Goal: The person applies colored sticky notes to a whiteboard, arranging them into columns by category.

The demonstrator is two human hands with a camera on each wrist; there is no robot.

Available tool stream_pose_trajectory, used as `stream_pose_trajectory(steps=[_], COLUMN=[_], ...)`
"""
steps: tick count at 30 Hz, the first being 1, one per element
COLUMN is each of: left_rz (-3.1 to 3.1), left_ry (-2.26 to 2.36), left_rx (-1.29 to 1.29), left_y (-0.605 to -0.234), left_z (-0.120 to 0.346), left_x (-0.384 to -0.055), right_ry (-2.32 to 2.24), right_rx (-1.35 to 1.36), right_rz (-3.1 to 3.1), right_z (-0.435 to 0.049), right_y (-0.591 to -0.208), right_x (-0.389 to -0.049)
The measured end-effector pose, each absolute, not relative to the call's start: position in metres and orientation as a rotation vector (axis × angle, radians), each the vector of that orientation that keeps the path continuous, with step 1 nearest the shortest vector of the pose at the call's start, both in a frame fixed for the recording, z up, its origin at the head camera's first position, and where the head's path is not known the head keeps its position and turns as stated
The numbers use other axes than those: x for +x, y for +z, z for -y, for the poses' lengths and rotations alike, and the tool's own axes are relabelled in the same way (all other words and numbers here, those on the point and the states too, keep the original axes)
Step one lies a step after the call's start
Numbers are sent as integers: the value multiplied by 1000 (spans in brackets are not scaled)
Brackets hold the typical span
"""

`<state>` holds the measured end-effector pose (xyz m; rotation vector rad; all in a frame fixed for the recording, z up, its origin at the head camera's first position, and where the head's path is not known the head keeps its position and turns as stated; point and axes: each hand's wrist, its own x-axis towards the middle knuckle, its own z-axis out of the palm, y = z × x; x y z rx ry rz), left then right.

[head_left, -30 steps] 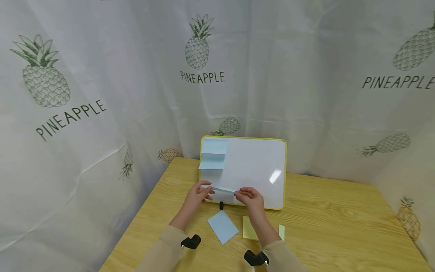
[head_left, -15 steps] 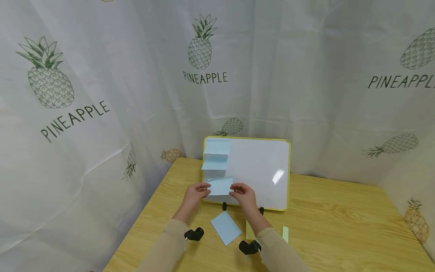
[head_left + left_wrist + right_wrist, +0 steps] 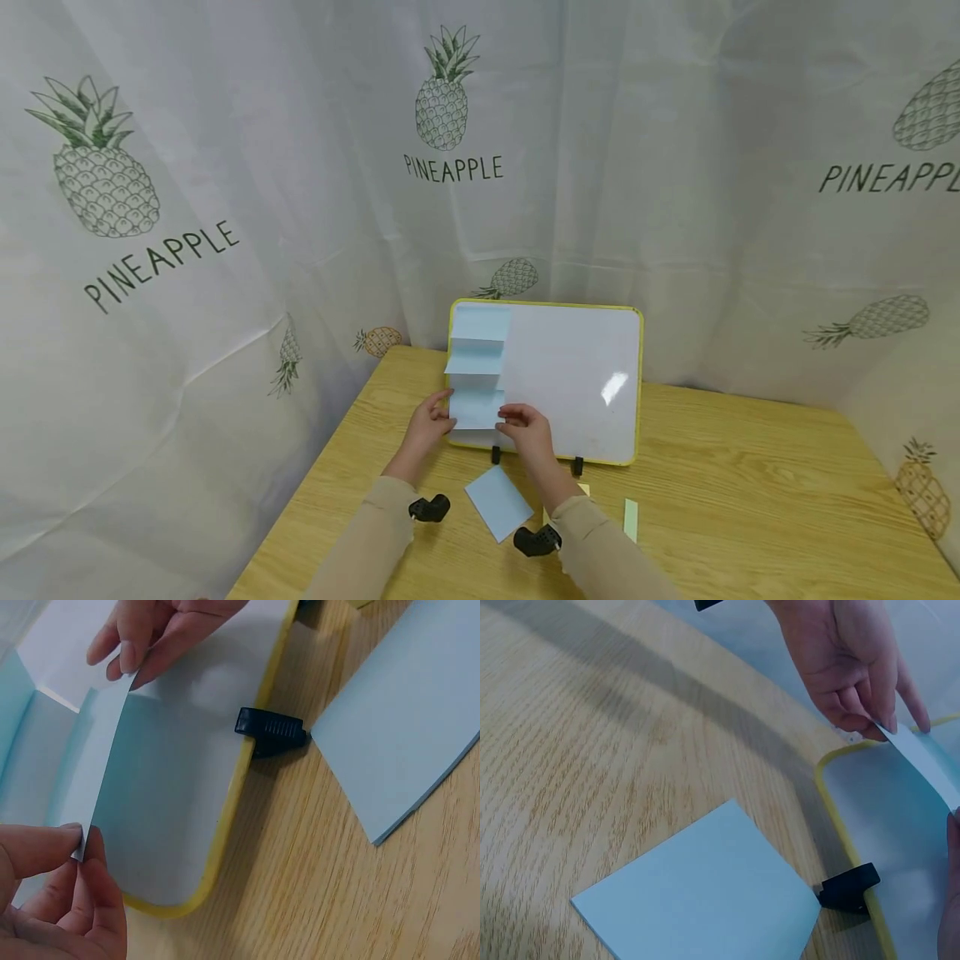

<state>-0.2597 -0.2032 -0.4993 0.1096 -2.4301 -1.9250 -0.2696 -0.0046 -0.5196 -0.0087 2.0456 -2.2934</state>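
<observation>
A light blue sticky note [image 3: 477, 409] is held between both hands against the lower left of a yellow-rimmed whiteboard [image 3: 570, 375]. My left hand [image 3: 429, 423] pinches its lower left corner between thumb and fingers, as the left wrist view shows. The opposite corner is pinched by my right hand [image 3: 527, 429]. In the left wrist view the note's lower edge [image 3: 96, 780] stands out from the board. Two more blue notes hang above it in a column, an upper note [image 3: 480, 323] and a middle note [image 3: 476, 359], their lower edges lifted.
On the wooden table [image 3: 735, 492] in front of the board lies a blue sticky-note pad [image 3: 498, 502]. A yellow pad [image 3: 584, 490] is partly hidden by the right forearm, with a narrow green pad [image 3: 631, 520] to its right. Black feet [image 3: 271, 724] support the board. A pineapple-print curtain [image 3: 645, 150] hangs behind.
The blue note was edge-on between my hands, then turned its face to view and moved up and left against the board below the other two. Both hands moved with it.
</observation>
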Motion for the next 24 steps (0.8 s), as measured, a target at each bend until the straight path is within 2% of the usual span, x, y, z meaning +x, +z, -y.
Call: stream_pose_trajectory(steps=[24], left_rz=[2496], left_ry=[-1751], left_rx=[156], left_y=[-495], left_z=[201], left_x=[-260], right_ry=[-2217], right_rx=[-20], right_rz=[-2129], right_z=[7], right_y=[-525], right_x=[-268])
